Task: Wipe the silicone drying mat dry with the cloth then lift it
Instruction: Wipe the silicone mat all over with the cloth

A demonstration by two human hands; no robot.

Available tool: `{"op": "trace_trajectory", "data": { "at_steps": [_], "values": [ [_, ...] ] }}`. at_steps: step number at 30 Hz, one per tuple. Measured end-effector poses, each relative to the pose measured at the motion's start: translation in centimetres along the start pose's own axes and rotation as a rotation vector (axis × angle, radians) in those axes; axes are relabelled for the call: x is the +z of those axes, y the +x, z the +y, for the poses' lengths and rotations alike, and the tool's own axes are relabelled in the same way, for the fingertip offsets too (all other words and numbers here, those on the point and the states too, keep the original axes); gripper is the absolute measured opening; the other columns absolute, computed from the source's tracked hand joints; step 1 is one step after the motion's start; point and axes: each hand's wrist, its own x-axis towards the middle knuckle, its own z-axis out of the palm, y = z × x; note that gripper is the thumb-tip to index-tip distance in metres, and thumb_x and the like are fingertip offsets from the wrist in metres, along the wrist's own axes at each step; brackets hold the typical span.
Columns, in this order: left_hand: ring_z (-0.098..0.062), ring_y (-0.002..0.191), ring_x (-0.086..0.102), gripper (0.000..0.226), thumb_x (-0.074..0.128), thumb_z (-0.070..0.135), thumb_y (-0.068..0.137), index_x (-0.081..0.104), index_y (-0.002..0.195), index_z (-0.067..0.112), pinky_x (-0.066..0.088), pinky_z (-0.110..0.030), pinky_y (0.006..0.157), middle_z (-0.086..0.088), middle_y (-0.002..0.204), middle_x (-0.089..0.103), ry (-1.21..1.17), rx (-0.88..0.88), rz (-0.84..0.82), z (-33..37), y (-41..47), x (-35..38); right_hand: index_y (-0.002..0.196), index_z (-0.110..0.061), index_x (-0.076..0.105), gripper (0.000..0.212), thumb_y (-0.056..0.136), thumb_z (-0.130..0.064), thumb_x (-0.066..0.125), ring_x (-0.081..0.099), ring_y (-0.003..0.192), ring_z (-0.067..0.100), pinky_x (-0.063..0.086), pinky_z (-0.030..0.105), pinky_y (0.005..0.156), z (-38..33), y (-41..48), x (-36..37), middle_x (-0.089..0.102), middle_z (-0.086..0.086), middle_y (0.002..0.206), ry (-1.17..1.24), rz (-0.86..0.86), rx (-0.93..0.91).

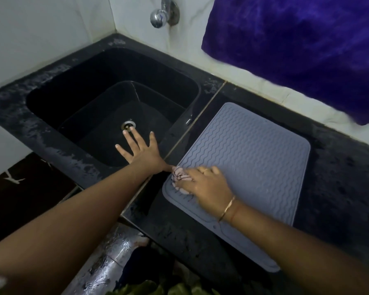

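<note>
A grey silicone drying mat (249,158) with wavy ridges lies flat on the black counter, right of the sink. My right hand (209,186) presses a small bunched pinkish-white cloth (179,177) onto the mat's near left edge; most of the cloth is hidden under the fingers. My left hand (141,151) hovers over the sink's near right corner with its fingers spread and nothing in it, its wrist just left of the cloth.
A deep black sink (107,107) with a metal drain (128,125) fills the left side. A chrome tap (162,13) sticks out of the white wall above. A purple cloth (296,39) hangs on the wall at the right. The black counter (339,167) surrounds the mat.
</note>
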Motion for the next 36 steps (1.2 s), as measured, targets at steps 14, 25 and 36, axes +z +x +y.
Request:
{"op": "trace_trajectory", "data": {
  "at_steps": [14, 25, 36],
  "values": [
    [-0.046, 0.123, -0.045, 0.146, 0.077, 0.067, 0.051, -0.027, 0.143, 0.023, -0.019, -0.069, 0.097, -0.028, 0.136, -0.047, 0.096, -0.031, -0.065, 1.7, 0.6, -1.6, 0.088, -0.029, 0.072, 0.031, 0.08, -0.025, 0.042, 0.066, 0.077, 0.019, 0.052, 0.033, 0.064, -1.1, -0.9, 0.8, 0.071, -0.005, 0.094, -0.033, 0.079, -0.177],
    [-0.045, 0.125, -0.044, 0.142, 0.075, 0.068, 0.054, -0.023, 0.145, 0.02, -0.019, -0.068, 0.099, -0.029, 0.139, -0.043, 0.132, -0.003, -0.036, 1.6, 0.6, -1.3, 0.095, -0.019, 0.07, 0.027, 0.076, -0.019, 0.051, 0.065, 0.076, 0.023, 0.049, 0.036, 0.063, -3.3, -1.3, 1.8, 0.07, 0.002, 0.1, -0.046, 0.154, -0.068],
    [-0.046, 0.125, -0.042, 0.115, 0.073, 0.046, 0.072, -0.015, 0.146, 0.033, -0.022, -0.069, 0.095, -0.018, 0.147, -0.036, 0.541, 0.408, 0.101, 4.6, 0.6, -1.5, 0.133, -0.027, 0.049, 0.039, 0.097, -0.039, 0.038, 0.042, 0.123, 0.032, 0.032, 0.045, 0.099, 9.0, 4.9, 0.4, 0.044, 0.004, 0.141, -0.052, -0.215, 0.423]
  ]
}}
